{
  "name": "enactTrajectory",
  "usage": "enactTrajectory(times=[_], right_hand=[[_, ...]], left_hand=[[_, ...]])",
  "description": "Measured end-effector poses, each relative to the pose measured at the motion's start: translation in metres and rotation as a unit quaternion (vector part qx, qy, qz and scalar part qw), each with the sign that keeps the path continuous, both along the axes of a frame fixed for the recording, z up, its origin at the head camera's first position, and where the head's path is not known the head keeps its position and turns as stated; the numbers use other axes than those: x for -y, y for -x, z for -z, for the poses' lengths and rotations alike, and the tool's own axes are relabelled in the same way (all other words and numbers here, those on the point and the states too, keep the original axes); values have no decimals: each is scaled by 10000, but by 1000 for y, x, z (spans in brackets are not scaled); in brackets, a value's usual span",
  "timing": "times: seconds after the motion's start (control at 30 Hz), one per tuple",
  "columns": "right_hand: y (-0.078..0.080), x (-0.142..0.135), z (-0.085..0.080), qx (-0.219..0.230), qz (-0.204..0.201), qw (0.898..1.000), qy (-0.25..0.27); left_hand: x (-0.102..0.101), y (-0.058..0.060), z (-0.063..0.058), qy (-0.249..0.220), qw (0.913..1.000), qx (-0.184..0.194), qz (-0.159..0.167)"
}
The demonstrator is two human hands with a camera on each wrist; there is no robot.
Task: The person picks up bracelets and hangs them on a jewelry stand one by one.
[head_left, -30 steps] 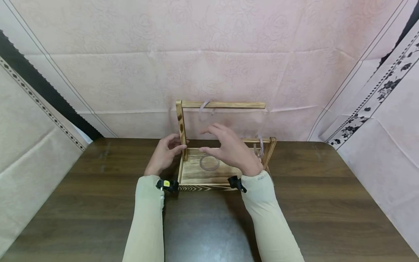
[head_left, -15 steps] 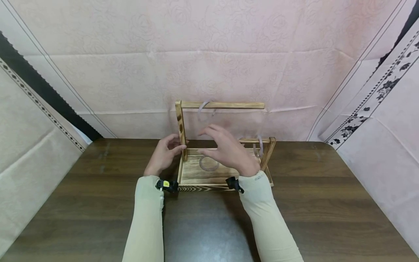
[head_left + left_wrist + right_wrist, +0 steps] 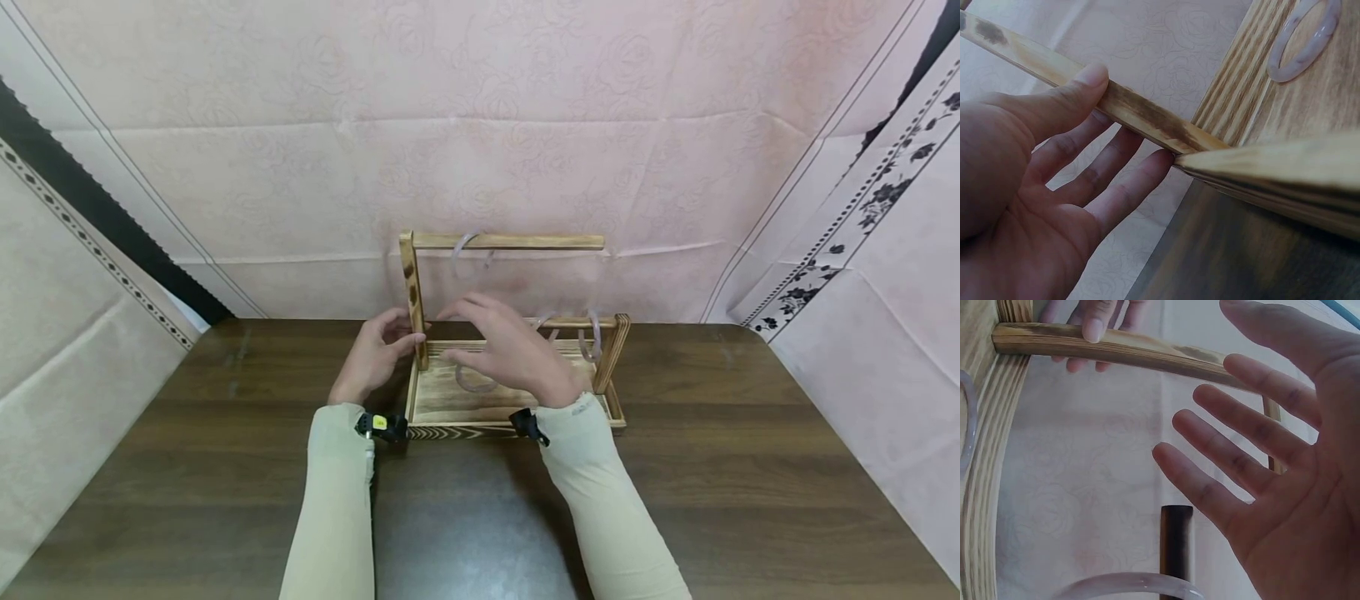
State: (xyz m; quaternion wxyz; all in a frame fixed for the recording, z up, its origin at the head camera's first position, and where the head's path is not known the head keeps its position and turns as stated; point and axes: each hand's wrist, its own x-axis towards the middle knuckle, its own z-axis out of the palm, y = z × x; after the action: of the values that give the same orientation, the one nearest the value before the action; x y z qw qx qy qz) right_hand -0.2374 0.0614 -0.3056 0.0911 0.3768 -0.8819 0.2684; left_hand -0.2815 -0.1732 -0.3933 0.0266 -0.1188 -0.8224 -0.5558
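Observation:
My left hand (image 3: 378,350) pinches the left upright post (image 3: 1141,119) of a wooden display stand between thumb and fingers, low near its tray. My right hand (image 3: 513,350) hovers over the tray (image 3: 450,408) with fingers spread and holds nothing. The right wrist view shows its palm and extended fingers, with the post beyond. A pale, marbled bangle (image 3: 1277,59) lies in the tray, partly behind the right hand in the head view. Another bangle (image 3: 459,248) hangs on the upper bar (image 3: 540,242). On the lower bar (image 3: 570,322) hang a bangle (image 3: 597,333) and a second ring, partly hidden.
The stand sits at the back of a dark wooden table (image 3: 750,467), close to a pink patterned cloth (image 3: 525,167). A short right post (image 3: 612,354) carries the lower bar. The upper bar's right end is free. White cloths with black borders flank the table.
My right hand has drifted left over the tray, showing more of the lower bar and a second ring there. My left hand keeps its hold on the post.

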Motion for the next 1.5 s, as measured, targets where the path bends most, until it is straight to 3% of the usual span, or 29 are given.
enactTrajectory(times=[0.57, 1.5], right_hand=[[6, 8, 13, 551, -16, 9981, -290], [18, 8, 36, 847, 176, 9936, -729]], left_hand=[[0, 1, 1, 11, 10000, 38, 18], [-1, -2, -2, 72, 10000, -12, -35]])
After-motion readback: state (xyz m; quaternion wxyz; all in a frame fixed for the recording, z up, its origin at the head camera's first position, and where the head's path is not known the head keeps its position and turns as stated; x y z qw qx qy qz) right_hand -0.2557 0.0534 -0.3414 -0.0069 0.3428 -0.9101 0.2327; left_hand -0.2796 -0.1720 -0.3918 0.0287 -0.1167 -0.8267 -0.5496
